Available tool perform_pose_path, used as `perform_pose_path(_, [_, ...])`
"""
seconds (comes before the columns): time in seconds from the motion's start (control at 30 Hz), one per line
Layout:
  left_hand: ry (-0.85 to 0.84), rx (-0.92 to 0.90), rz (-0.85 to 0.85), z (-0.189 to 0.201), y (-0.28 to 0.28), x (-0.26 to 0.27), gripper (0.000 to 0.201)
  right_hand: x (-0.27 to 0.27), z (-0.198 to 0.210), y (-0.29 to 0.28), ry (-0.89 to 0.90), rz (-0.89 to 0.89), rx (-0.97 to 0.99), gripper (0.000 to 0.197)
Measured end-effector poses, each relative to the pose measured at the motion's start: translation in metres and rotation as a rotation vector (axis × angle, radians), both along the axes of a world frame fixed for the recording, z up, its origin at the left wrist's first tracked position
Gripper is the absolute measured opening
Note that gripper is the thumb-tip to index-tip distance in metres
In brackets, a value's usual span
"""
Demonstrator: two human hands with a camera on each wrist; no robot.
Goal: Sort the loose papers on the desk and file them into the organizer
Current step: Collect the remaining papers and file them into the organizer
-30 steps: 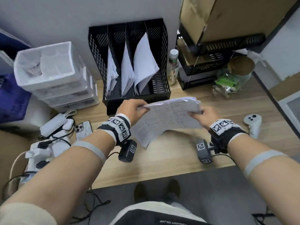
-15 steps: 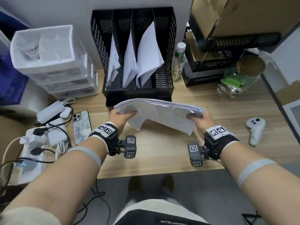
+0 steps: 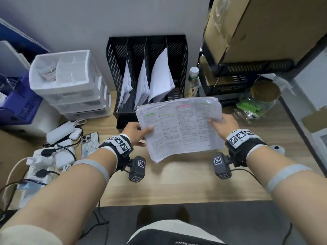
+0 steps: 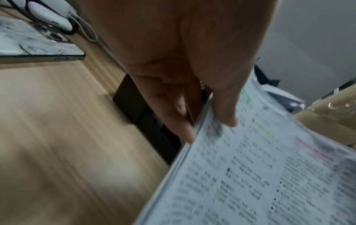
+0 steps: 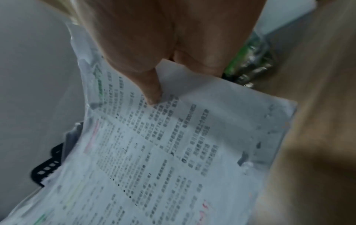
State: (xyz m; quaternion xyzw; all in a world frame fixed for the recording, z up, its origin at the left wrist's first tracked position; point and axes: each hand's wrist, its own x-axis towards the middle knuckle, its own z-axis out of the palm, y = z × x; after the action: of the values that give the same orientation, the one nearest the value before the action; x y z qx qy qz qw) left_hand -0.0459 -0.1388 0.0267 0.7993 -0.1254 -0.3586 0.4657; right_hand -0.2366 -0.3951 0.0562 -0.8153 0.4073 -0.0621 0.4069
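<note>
Above the desk [image 3: 177, 183], left hand [image 3: 136, 132] and right hand [image 3: 223, 125] pinch a paper stack [image 3: 180, 128]; seemingly loose sheets could slide out before reaching the organizer [image 3: 184, 55] at twelve o'clock.

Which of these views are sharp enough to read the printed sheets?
Head view: mostly sharp, the white printed paper stack shows highlighter marks, text too small. Left wrist view: smeared by motion blur. Right wrist view: soft, characters on the stack unreadable, dim light.

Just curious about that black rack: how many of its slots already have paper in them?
3. The organizer shows four slots: left, second and third hold paper; the rightmost looks empty, its bottom partly hidden.
</note>
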Motion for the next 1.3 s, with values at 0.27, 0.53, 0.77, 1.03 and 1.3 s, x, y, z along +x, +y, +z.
perform_pose_path(0.27, [0.242, -0.135, 0.093, 0.061, 0.003, 0.011, 0.025, 0.031, 0.088, -0.035, -0.058, 0.356, -0.315, 0.027])
perform_pose_path(0.53, [0.123, 0.081, -0.19, 0.075, 0.001, -0.014, 0.025, 0.047, 0.112, -0.032, -0.125, 0.453, -0.373, 0.026])
perform_pose_path(0.77, [-0.153, 0.01, -0.131, 0.073, -0.025, -0.047, 0.017, 0.048, 0.1, -0.011, -0.187, -0.193, 0.005, 0.079])
perform_pose_path(1.03, [-0.729, 0.146, -0.249, 0.067, -0.043, -0.073, 0.05, 0.073, 0.132, 0.017, -0.377, -0.019, 0.656, 0.054])
perform_pose_path(1.3, [-0.65, 0.011, -0.355, 0.046, -0.066, -0.065, 0.104, 0.117, 0.152, -0.012, -0.153, 0.011, 0.291, 0.044])
